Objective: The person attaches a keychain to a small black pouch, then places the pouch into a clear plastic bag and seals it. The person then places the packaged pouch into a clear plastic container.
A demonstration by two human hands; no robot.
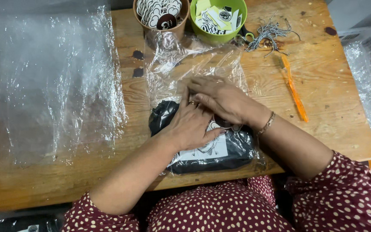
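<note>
Lying across the worktop (108, 180) edge, long axis left to right, inside a clear bag (181, 60) opening away: folded black garment (232, 150); pressed flat on its far end, fingers spread, gripping nothing, left hand (190, 126) and right hand (222, 99), equally near.

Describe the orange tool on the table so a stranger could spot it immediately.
Start at the wooden table and look right of the person's right hand. There, below the bundle of grey strings, lies the orange tool: long, thin and slanted, the only bright orange thing on the bare wood.
</note>
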